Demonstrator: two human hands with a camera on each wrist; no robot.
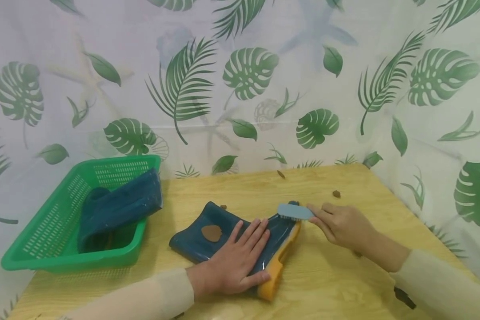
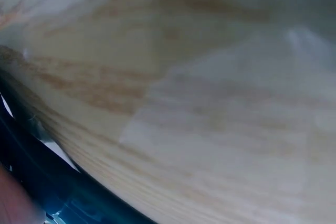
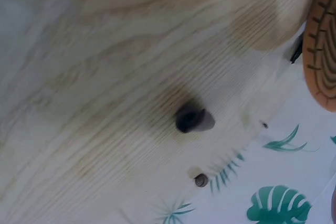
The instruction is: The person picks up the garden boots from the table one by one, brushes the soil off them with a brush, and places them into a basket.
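A dark blue rain boot [image 1: 279, 232] with an orange-yellow sole [image 1: 273, 278] lies on its side on the wooden table; a brown patch [image 1: 211, 233] shows on its shaft. My left hand [image 1: 238, 264] rests on the boot, fingers extended over it and thumb near the sole. With my right hand [image 1: 346, 226] I pinch a light blue brush [image 1: 293, 211], its bristles down against the toe end. In the left wrist view only a dark curved edge of the boot [image 2: 79, 198] shows. The right wrist view catches the ridged sole [image 3: 321, 51]; the brush is hidden there.
A green plastic basket [image 1: 132, 255] stands at the left with another blue boot [image 1: 122, 204] leaning in it. Small brown bits, such as a clump [image 1: 336, 194] and a darker piece [image 1: 404, 297], lie scattered on the table. A leaf-printed sheet [image 1: 272, 146] hangs behind.
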